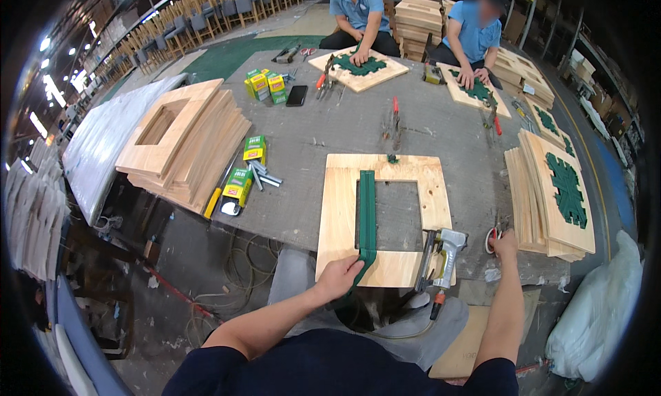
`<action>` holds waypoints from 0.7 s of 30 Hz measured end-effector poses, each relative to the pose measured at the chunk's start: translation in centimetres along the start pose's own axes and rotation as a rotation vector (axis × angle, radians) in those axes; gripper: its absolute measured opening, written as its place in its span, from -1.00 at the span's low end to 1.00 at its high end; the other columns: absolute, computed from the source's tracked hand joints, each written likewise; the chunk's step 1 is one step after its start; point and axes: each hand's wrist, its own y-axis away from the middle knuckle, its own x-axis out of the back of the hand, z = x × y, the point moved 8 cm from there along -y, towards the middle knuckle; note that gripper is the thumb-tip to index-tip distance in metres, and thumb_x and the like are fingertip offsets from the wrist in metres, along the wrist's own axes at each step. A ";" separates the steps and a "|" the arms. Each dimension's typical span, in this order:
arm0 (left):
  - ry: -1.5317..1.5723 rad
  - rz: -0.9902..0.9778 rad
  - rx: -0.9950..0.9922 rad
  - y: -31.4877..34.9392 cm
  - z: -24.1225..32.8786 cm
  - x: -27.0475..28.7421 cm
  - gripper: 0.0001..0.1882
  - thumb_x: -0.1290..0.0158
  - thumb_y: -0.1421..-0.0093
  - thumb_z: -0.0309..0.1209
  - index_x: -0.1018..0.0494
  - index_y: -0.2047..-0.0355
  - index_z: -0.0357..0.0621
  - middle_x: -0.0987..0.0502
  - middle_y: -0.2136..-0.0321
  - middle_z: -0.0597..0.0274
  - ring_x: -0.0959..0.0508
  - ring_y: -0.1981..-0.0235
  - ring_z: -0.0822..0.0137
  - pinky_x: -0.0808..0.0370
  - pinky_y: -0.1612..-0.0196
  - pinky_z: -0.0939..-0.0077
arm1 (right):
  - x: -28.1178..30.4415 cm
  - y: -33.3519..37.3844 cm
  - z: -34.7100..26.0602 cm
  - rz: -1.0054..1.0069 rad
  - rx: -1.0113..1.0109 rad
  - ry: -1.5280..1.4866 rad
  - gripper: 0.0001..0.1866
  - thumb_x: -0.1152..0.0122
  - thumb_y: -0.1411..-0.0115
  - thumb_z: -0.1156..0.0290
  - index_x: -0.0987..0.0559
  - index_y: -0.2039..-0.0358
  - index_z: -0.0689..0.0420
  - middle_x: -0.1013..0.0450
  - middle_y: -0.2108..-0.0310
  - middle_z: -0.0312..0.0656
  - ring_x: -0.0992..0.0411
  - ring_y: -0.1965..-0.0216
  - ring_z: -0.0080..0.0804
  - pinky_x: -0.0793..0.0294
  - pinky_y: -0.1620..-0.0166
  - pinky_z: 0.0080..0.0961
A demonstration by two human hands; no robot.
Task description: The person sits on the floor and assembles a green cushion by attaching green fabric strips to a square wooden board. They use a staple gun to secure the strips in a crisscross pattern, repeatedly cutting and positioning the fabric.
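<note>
Our left hand [337, 277] clamps flat dark-green webbing [368, 210], best held untwisted over the pale rectangular wooden frame [434, 202] ahead; our right hand [506, 245], apart, touches red-handled scissors [489, 240], grip unclear.

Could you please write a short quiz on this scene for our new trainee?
1. True or false: the left hand holds the near end of the green straps.
2. What rests at the lower right corner of the wooden frame in front of the person?
A) a hammer
B) a nail or staple gun
C) a paintbrush
3. Fill in the blank: the black phone lies beside green-and-yellow ____.

Key: 1. True. 2. B. 3. boxes.
</note>
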 end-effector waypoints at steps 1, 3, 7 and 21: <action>0.197 -0.071 0.161 -0.5 -1.0 -0.2 -0.60 0.04 -0.49 -0.20 -0.55 -0.04 -0.31 -0.69 0.19 -0.03 -0.70 0.21 0.16 -0.59 0.12 0.32 | 0.4 -0.6 0.4 -0.016 0.002 0.035 -0.39 -0.56 0.01 0.20 -0.49 0.07 0.30 -0.59 0.09 0.15 -0.57 0.01 0.10 -0.54 -0.04 -0.14; 0.604 -0.237 0.443 -1.3 -1.8 -1.3 -0.59 0.06 -0.50 -0.18 -0.56 -0.07 -0.25 -0.71 0.18 0.10 -0.68 0.24 0.33 -0.61 0.14 0.40 | 3.3 -1.7 2.1 0.013 -0.059 -0.218 -0.34 -0.51 -0.03 0.23 -0.47 -0.06 0.31 -0.58 0.06 0.11 -0.57 -0.01 0.01 -0.53 -0.06 -0.18; 0.889 -0.307 0.584 -2.6 -1.1 0.1 -0.62 0.08 -0.51 -0.19 -0.53 -0.02 -0.25 -0.69 0.21 0.13 -0.64 0.36 0.37 -0.64 0.37 0.46 | 3.9 1.6 -2.5 0.056 0.200 -0.431 -0.25 -0.39 -0.13 0.31 -0.38 -0.31 0.28 -0.60 0.09 -0.01 -0.59 0.08 -0.21 -0.55 0.02 -0.28; 0.886 -0.268 0.617 -5.7 -0.1 1.3 -0.66 -0.03 -0.47 -0.19 -0.53 0.15 -0.28 -0.57 0.46 0.20 -0.57 0.51 0.38 -0.60 0.44 0.43 | -0.7 21.8 -24.2 -0.345 1.327 0.289 -0.43 -0.40 -0.06 -0.16 -0.57 0.08 -0.03 -0.49 0.30 -0.17 -0.53 0.15 -0.15 -0.33 0.06 -0.16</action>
